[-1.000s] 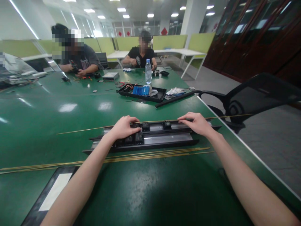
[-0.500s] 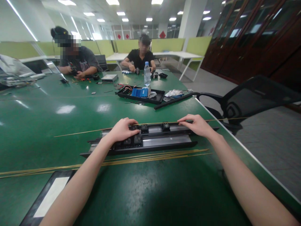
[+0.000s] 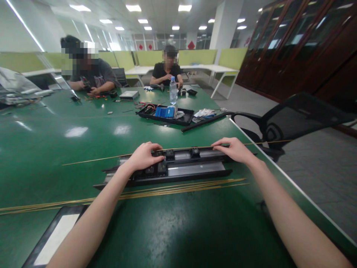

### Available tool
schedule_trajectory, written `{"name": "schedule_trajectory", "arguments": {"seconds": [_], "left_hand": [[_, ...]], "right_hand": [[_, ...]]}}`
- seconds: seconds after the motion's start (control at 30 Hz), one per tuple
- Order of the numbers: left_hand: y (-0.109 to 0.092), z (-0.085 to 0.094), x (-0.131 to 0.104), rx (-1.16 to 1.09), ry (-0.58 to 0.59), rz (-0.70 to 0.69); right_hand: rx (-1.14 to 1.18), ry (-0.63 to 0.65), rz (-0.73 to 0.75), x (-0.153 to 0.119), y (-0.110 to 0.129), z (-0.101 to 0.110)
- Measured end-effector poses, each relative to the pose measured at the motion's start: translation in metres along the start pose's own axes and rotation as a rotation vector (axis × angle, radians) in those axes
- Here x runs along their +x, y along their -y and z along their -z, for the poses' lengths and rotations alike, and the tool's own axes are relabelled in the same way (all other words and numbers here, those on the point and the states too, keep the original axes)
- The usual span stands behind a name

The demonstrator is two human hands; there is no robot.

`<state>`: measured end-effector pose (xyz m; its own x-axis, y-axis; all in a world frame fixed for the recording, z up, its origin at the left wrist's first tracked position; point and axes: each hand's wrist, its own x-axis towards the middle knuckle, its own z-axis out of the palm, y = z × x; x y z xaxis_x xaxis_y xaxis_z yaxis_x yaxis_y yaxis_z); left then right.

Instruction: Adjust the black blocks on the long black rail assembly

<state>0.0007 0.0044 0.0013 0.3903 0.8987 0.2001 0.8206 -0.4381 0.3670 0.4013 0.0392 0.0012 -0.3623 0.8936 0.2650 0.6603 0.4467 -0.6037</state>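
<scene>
Two long black channels with grey inner faces lie side by side on the green table, several small black blocks seated in them. A thin brass-coloured rod runs along the far channel and sticks out past both ends. My left hand curls over the blocks at the left part of the channels, thumb and fingers around a black block. At the right end, my right hand pinches the rod between thumb and fingers. Several more brass rods lie on the near side of the channels.
Beyond the channels stand a black tray with blue pieces, a water bottle, gloves and a black bar. A black panel lies near left. Two people sit across the table; a chair is right.
The view has shifted slightly. Both my hands keep nearly the same places on the rod and channels. The person across at the centre has moved a hand up toward the chest.
</scene>
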Motion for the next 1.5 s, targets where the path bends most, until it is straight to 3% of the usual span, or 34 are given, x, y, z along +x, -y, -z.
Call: {"name": "schedule_trajectory", "arguments": {"seconds": [0.67,0.93,1.5], "left_hand": [[0.0,0.0,0.0,-0.024,-0.011,-0.015],[-0.001,0.001,0.0,-0.015,-0.009,-0.01],[-0.004,0.002,-0.001,-0.022,-0.002,-0.008]], "right_hand": [[0.019,0.029,-0.061,-0.003,-0.021,0.017],[-0.014,0.028,-0.066,-0.006,-0.018,0.026],[-0.055,-0.002,-0.095,-0.012,-0.043,0.041]]}}
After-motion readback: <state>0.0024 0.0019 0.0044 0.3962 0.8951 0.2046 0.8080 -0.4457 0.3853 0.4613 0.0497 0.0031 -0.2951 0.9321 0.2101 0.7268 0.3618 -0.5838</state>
